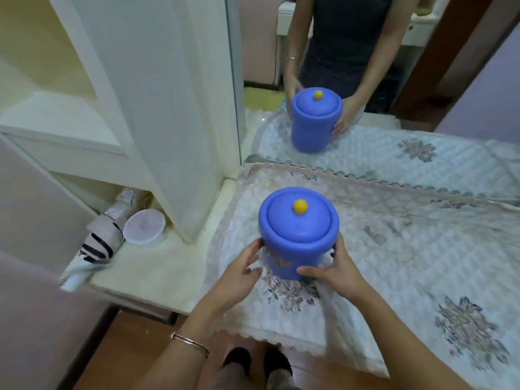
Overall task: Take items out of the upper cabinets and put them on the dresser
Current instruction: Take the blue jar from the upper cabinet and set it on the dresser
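Note:
A blue jar (298,235) with a blue lid and a yellow knob (300,206) stands on the dresser's lace floral cloth (408,249), near its left end. My left hand (242,267) is on the jar's left side and my right hand (334,266) is on its right side, fingers curled round the lower body. Whether the jar's base rests on the cloth or hovers just above it I cannot tell. The mirror behind shows the same jar's reflection (315,119) held between two hands.
A tall white cabinet (157,108) stands to the left, with a folded striped umbrella (98,246) and a round white container (144,226) on the low ledge beside it. The mirror (422,80) rises behind the dresser. The wooden floor and my feet are below.

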The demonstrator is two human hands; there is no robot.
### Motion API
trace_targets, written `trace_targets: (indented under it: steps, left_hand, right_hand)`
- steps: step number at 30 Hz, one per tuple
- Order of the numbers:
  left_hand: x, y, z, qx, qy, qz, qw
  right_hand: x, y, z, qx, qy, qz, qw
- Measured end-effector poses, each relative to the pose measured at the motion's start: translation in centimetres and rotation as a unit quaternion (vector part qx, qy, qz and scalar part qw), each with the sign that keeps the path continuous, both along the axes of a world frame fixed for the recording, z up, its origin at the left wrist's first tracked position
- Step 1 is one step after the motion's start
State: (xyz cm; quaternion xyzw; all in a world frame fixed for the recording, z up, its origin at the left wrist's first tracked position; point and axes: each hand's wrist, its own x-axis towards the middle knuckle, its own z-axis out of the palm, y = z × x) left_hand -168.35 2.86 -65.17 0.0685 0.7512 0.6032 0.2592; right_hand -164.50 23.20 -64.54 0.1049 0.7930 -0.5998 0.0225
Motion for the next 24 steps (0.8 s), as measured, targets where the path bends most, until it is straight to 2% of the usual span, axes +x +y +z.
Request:
trace_targets:
  steps: [8, 10, 13, 15, 19, 24]
  left_hand:
    - [-3.7, -1.5, -0.4, -0.039, -0.006, -0.095, 0.995]
    - [-4.9, -1.7, -0.1, -0.040, 0.011, -0.073, 0.996]
    - [-6.9, -0.6, 0.2, -0.015, 0.003, -0.031, 0.999]
    - [-7.5, 1.0, 0.7, 0.026, -0.018, -0.035, 0.999]
    - [-7.2, 2.4, 1.8, 0.093, -0.067, -0.017, 0.993]
    - [-6.5, 0.9, 1.0, 0.065, -0.080, -0.032, 0.994]
  right_hand:
    - [0.4, -1.6, -2.0, 0.011, -0.037, -0.067, 0.997]
    - [1.2, -2.6, -1.6, 0.005, -0.052, -0.147, 0.988]
    - [2.5, -4.5, -0.8, 0.004, -0.040, -0.320, 0.947]
    - [2.6, -5.8, -0.1, -0.054, -0.029, -0.363, 0.930]
    - [1.3, -6.7, 1.4, -0.207, -0.036, -0.369, 0.905]
    - [0.8, -5.9, 1.3, -0.231, -0.031, -0.345, 0.909]
